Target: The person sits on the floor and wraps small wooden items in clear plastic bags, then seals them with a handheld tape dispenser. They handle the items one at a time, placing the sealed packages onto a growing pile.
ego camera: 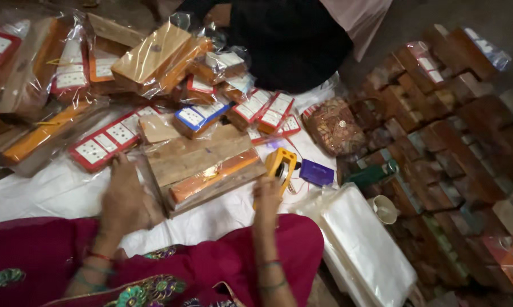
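Centrally, both hands steadied a clear-wrapped wooden box [202, 167]: left hand [124, 199] fingers flat against its left end, right hand [266, 193] fingers gripping its right corner.

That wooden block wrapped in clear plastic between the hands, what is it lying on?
The wrapped wooden block rests on a white sheet spread over the floor. The left hand covers its near corner; whatever lies beneath the sheet is hidden.

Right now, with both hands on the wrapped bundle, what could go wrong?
1. The wrapped wooden bundle looks loosely stacked; pieces might slide as the left hand and right hand move it.
2. The yellow tool lies right beside the right hand and could be knocked.
3. Crowded packets could be pushed aside.
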